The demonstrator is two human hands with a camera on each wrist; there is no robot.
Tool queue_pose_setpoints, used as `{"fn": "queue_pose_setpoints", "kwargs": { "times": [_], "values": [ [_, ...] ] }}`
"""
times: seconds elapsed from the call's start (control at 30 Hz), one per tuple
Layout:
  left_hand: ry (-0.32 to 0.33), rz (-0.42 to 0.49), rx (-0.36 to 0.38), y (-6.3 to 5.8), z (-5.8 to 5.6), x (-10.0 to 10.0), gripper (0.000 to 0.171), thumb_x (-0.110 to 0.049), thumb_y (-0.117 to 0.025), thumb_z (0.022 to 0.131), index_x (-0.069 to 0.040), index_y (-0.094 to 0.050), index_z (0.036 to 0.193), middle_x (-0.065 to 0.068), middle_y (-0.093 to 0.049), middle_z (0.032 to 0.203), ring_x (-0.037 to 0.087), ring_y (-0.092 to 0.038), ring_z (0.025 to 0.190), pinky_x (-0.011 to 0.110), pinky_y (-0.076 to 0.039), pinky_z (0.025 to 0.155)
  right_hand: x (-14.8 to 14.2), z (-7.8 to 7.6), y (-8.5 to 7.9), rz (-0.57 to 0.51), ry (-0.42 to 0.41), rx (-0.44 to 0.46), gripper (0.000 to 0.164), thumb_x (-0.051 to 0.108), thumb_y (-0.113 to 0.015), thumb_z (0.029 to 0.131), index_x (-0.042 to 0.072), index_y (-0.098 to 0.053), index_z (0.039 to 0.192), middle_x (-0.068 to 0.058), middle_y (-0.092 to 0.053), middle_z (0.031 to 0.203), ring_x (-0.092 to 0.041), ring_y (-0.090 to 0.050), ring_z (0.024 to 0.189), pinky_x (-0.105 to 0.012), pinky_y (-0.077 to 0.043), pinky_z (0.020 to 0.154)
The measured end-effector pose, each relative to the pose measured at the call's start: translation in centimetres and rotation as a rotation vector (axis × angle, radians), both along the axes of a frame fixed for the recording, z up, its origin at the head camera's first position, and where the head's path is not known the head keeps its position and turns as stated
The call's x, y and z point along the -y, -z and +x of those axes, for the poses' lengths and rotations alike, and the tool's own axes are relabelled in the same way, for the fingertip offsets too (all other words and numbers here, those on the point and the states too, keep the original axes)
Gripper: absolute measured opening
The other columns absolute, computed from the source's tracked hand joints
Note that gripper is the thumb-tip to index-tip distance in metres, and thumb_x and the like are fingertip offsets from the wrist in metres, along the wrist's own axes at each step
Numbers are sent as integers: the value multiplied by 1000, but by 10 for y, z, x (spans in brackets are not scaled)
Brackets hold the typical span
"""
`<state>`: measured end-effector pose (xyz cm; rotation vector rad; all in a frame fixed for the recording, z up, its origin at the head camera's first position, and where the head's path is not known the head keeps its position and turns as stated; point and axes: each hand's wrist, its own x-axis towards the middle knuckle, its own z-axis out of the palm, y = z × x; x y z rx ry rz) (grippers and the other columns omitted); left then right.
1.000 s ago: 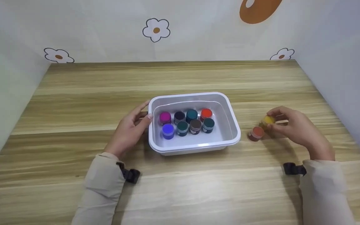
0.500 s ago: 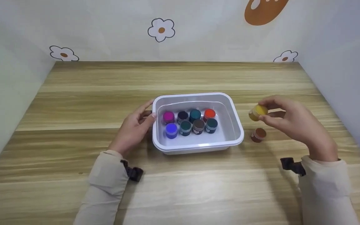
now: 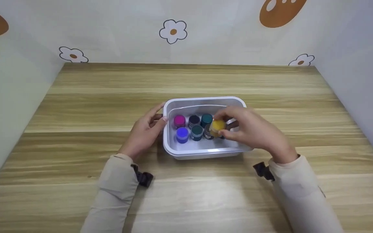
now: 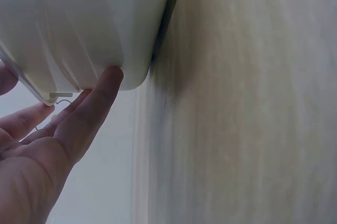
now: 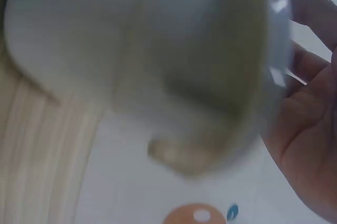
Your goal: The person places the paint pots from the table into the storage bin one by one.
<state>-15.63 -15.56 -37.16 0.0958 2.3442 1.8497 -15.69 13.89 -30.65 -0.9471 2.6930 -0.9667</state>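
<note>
In the head view a white plastic tub [image 3: 193, 154] sits on the table holding several small paint jars, among them a magenta jar [image 3: 179, 121], a blue jar [image 3: 182, 134] and a dark green jar [image 3: 197, 132]. My left hand [image 3: 144, 131] holds the tub's left side, thumb at the rim and fingers against the outer wall [image 4: 100, 29]. Over the tub's right half, my right hand [image 3: 254, 131] pinches a yellow paint jar [image 3: 218, 125] between thumb and fingers. That hand covers the jars beneath it. The right wrist view is blurred, with the yellow jar hidden there.
The wooden table [image 3: 108, 84] stretches around the tub. A pale wall [image 3: 121, 32] with flower prints stands behind it, with side walls left and right. A black wrist strap piece [image 3: 144, 179] juts from the left sleeve, another [image 3: 264, 171] from the right.
My right hand has lifted the yellow paint jar off the table and carried it left over the tub. The red-brown jar is now hidden behind my right arm. My left hand stays at the tub.
</note>
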Motion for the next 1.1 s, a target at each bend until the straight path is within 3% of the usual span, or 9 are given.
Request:
{"fn": "queue_pose_setpoints", "kwargs": {
  "times": [0.2,0.57,0.87,1.1],
  "values": [
    [17,-39,-25,-1,-1,-1,57,-26,-56,102,-21,-36,154,17,-58,135,27,-59,123,35,-51,103,27,-4,14,40,-89,-58,29,6,-76,84,1,-66,110,-8,-68,105,-19,-63,94,-38,-57,86],
    [13,16,-29,1,-1,0,55,-21,-56,102,-19,-37,154,18,-59,133,27,-61,120,34,-54,99,62,-10,22,102,-168,-3,30,13,-76,85,3,-69,113,-3,-68,101,-16,-60,91,-33,-55,83],
    [29,-5,-46,1,0,1,56,-24,-56,102,-17,-37,154,17,-59,133,26,-61,120,33,-53,100,76,-14,30,164,-254,-27,30,15,-77,86,6,-72,115,-2,-68,106,-14,-60,97,-30,-55,88],
    [29,-19,-41,1,0,2,56,-26,-56,102,-20,-37,154,16,-59,133,26,-60,122,33,-53,100,80,-16,31,217,-259,-22,28,13,-77,85,7,-73,113,-3,-67,111,-16,-59,101,-30,-54,91]
  ]
}}
